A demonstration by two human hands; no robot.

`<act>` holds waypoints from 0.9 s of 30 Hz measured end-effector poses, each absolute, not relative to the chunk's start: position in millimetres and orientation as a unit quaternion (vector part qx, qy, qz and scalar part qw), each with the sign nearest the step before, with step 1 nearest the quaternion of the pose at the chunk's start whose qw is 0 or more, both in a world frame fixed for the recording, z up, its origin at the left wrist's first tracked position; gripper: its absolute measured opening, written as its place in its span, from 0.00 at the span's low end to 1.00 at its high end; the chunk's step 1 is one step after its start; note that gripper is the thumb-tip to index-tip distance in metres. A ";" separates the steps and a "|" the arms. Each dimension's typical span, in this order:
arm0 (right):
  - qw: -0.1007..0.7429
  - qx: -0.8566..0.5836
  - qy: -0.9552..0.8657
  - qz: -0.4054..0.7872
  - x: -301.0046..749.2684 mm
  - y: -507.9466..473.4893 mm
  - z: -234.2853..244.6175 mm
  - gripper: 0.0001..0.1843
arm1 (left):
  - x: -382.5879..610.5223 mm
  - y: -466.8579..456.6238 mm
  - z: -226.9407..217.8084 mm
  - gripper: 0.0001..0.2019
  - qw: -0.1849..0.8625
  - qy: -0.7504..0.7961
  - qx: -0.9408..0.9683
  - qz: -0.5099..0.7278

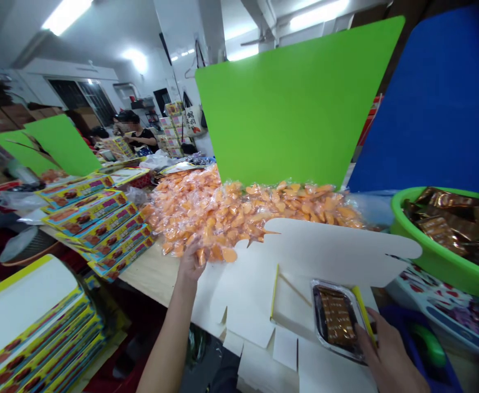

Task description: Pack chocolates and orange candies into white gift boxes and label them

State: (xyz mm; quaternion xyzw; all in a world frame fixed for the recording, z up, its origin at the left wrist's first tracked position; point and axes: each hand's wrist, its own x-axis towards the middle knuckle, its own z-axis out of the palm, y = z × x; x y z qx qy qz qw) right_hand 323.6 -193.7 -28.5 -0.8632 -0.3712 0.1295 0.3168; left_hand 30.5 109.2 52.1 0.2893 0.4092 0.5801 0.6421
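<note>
My left hand (190, 261) reaches into the near edge of a big heap of orange snacks in clear wrappers (239, 210), fingers closed on some of them. My right hand (382, 349) rests on the right rim of a clear plastic tray (337, 322) filled with gold-brown wrapped pieces, its fingers curled round the rim. The tray lies in an unfolded white cardboard box blank (305, 262) spread flat on the table.
A green basin (448, 262) of brown-wrapped packets stands at the right. Stacks of yellow printed boxes (100, 224) lie at the left. Green (292, 103) and blue (439, 103) panels rise behind the heap. A person in black sits far back left.
</note>
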 end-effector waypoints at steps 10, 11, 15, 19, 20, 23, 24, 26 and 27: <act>0.414 -0.757 -0.469 0.189 267.3 -163.0 55.1 0.25 | 32.0 60.5 61.6 0.16 0.734 0.360 0.252 0.517; 0.402 -0.732 -0.499 0.230 252.1 -150.3 66.7 0.25 | 33.8 56.0 63.9 0.15 0.743 0.351 0.249 0.513; 0.362 -0.656 -0.594 0.292 192.4 -90.5 93.0 0.41 | 36.9 33.7 73.0 0.13 0.801 0.287 0.213 0.480; 0.308 -0.612 -0.647 0.335 155.8 -54.2 92.3 0.36 | 21.4 21.0 70.3 0.12 0.831 0.250 0.131 0.480; 0.280 -0.616 -0.663 0.321 150.7 -51.4 91.1 0.29 | 14.2 20.8 67.1 0.12 0.828 0.250 0.103 0.491; 0.173 -0.630 -0.712 0.256 140.4 -50.2 90.3 0.18 | -10.4 23.1 53.8 0.12 0.817 0.273 0.045 0.505; 0.140 -0.629 -0.726 0.241 137.6 -49.9 91.3 0.17 | -18.2 23.7 49.0 0.12 0.814 0.288 0.043 0.502; 0.091 -0.612 -0.752 0.226 131.5 -46.6 95.3 0.16 | -31.8 23.7 39.8 0.11 0.808 0.317 0.047 0.494; 0.073 -0.601 -0.764 0.221 128.1 -43.8 98.1 0.16 | -37.3 23.4 35.7 0.11 0.805 0.328 0.049 0.493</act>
